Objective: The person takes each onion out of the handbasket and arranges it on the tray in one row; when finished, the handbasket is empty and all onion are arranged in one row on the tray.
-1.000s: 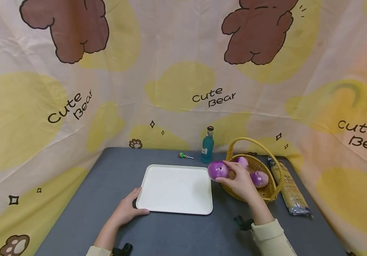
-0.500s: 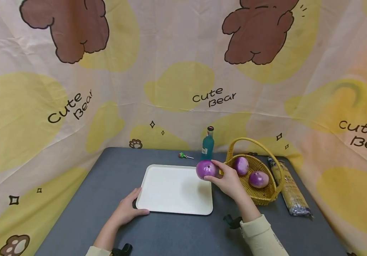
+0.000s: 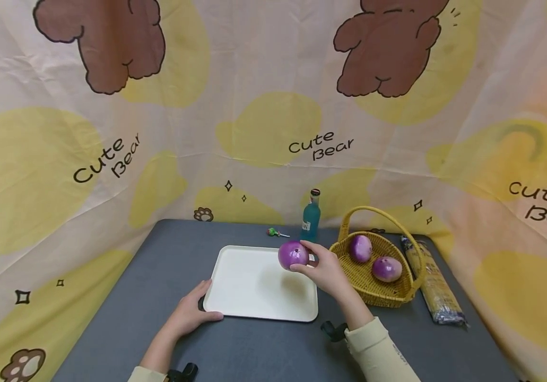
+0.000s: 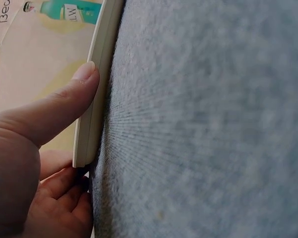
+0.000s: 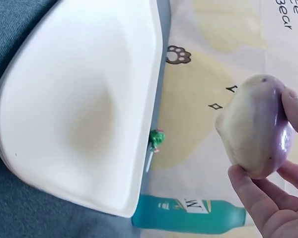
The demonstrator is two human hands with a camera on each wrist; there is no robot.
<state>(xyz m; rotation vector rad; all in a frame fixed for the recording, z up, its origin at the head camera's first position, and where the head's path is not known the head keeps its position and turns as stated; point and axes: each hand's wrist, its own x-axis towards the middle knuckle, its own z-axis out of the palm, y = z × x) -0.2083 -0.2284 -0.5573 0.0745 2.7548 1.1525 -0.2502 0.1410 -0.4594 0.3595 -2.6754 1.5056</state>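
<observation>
- Step in hand (judged): transfer of a round purple vegetable from the basket to the tray. The right hand [image 3: 323,270] carries the purple onion [image 3: 293,254] in the air above the tray [image 3: 235,297], over its far right corner, clear of the surface.
- Grip, right: the fingertips [image 5: 248,191] curl round the onion from below and behind and pinch it; the right wrist view shows the same hold [image 5: 256,134].
- Grip, left: the left hand [image 3: 188,313] rests at the tray's near left corner. The thumb [image 4: 64,101] presses on the rim; the other fingers lie curled under the edge, so the hand clasps the tray [image 4: 97,84] and steadies it on the grey tabletop [image 3: 158,276].
- Next move (judged): the onion needs lowering onto the tray floor and a gentle release, since a round body may roll towards the rim.
- Appearance of the onion: glossy purple skin paling to cream towards one end, with a small dark spot at the top; smooth, near spherical.
- Surroundings: a yellow wicker basket [image 3: 399,294] near the tabletop's right edge holds two more purple onions [image 3: 360,248] [image 3: 387,268]. A blue bottle [image 3: 311,224] and a lollipop [image 3: 273,232] stand near the far edge; a wrapped packet [image 3: 433,289] lies beside the basket.
</observation>
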